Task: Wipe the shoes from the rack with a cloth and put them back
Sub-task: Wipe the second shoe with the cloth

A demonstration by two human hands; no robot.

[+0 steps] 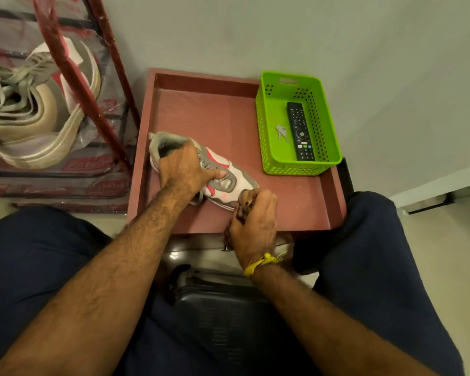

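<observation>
Wiping a Sneaker on the Red Tray

Gripping the shoe (201,169) across its laces, the left hand (183,172) has its fingers curled over the tongue and its thumb stretched toward the toe. The shoe lies in the near left part of the red tray (296,202), heel at about ten o'clock and toe at four o'clock. It is a white and grey sneaker with pinkish-red panels, grey laces and a grey padded collar (one lace end trails off its near side).

At the toe, the right hand (255,223) is closed round a dark patterned cloth (244,204), bunched in the fist and pressed against the tip of the shoe. A yellow thread (261,263) is tied round that wrist.

At two o'clock on the tray sits a green basket (266,137) holding a black remote (300,131). At ten o'clock stands the red rack (111,58), with a pale sneaker (33,109) behind clear plastic.
</observation>
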